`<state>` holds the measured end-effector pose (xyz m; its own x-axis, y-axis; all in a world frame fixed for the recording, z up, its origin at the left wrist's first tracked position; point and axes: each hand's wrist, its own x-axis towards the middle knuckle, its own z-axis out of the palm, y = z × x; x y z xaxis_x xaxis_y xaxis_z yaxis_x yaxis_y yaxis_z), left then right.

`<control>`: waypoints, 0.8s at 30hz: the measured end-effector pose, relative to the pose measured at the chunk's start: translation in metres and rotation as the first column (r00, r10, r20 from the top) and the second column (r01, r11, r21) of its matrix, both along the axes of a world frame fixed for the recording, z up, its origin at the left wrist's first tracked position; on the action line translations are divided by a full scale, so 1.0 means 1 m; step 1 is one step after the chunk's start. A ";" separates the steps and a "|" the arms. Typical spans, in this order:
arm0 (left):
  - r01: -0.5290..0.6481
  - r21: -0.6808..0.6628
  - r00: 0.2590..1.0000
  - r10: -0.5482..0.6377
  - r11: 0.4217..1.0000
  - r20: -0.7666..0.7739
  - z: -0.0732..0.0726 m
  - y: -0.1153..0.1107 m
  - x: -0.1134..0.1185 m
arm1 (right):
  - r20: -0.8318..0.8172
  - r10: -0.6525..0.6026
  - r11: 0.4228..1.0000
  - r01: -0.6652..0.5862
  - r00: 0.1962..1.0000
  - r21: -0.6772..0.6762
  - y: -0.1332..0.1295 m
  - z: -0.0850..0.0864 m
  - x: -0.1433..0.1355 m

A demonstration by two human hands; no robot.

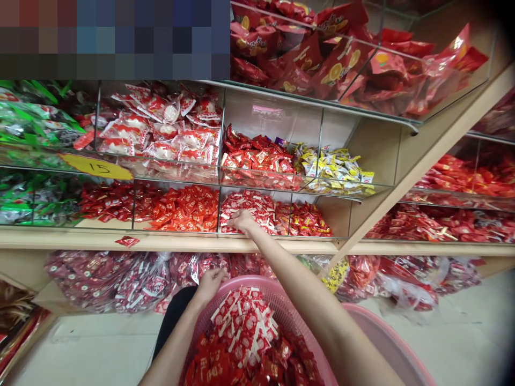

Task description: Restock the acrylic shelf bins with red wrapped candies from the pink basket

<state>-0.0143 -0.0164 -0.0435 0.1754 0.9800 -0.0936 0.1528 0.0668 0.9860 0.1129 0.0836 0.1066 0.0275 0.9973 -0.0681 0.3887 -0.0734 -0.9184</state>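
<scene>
My right hand (pixel 242 221) reaches into a lower shelf bin. Its fingers lie loosely over red-and-white wrapped candies (pixel 259 206), and the fingertips are partly lost among them. At the far rim of a pink plastic basket (pixel 225 284), my left hand (pixel 212 285) is closed on the edge. Inside the basket, a heap of red-and-white stick-shaped candy packets (pixel 245 321) sits on top of plain red wrapped candies (pixel 209 362). The basket stands between my forearms, below the shelf.
Clear dividers part the bins of orange-red candies (pixel 187 206) and yellow-and-red candies (pixel 309 219). One red packet (pixel 127 241) lies on the wooden ledge (pixel 80 238). Bagged candies (pixel 140 284) sit under the shelf. Another pink tub (pixel 382 327) stands at right. A yellow price tag (pixel 96 166) hangs above.
</scene>
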 end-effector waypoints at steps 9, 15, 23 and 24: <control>-0.022 -0.022 0.999 0.021 1.000 -0.047 -0.002 0.002 0.001 | -0.076 0.118 0.991 -0.122 0.990 -0.051 -0.037 0.043 0.040; -0.002 -0.031 0.999 0.001 1.000 -0.039 -0.003 0.002 0.002 | -0.150 0.305 0.952 -0.303 0.940 0.036 -0.088 0.042 0.051; -0.006 0.009 0.997 0.006 1.000 -0.080 -0.002 0.001 0.001 | -0.025 0.349 0.925 -0.349 0.937 -0.151 -0.149 -0.046 0.064; -0.006 0.010 0.997 0.007 1.000 -0.081 -0.003 0.001 0.000 | -0.007 0.340 0.924 -0.336 0.940 -0.180 -0.154 -0.056 0.068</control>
<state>-0.0138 -0.0155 -0.0464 0.1611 0.9821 -0.0977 0.2319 0.0585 0.9710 0.1809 -0.0705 0.0509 -0.3055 0.9196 -0.2469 0.4408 -0.0933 -0.8927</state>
